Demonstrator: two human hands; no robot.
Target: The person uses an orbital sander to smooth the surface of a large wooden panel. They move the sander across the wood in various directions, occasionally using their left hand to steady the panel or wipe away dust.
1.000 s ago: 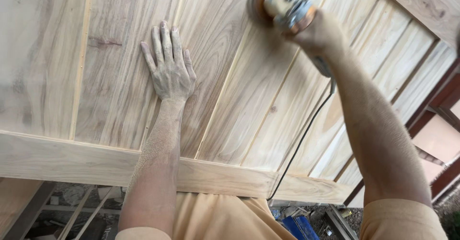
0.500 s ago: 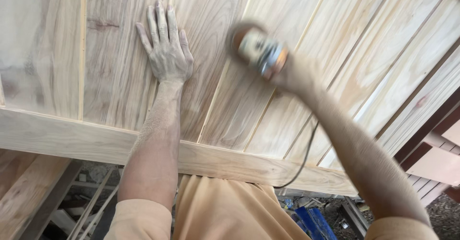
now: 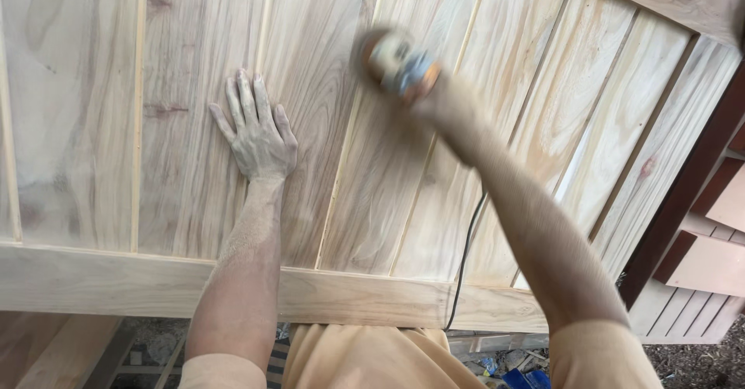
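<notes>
A: Left hand [image 3: 256, 134], what's it doing?

B: I'm pressing it flat on the wooden panel [image 3: 93, 125], fingers spread wide and holding nothing, likely bracing myself while I lean over the boards.

A: Right hand [image 3: 434, 98]?

B: I'm gripping the sander [image 3: 397, 63], fingers wrapped shut around its body (blurred, so the exact finger placement is unclear). The sander is sitting on the boards, right of my left hand. Its black cord [image 3: 464, 257] is trailing down over the bottom rail [image 3: 116, 280].

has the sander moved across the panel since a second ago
Yes. The sander in the right hand has moved left along the boards, closer to the left hand lying flat on them.
</notes>
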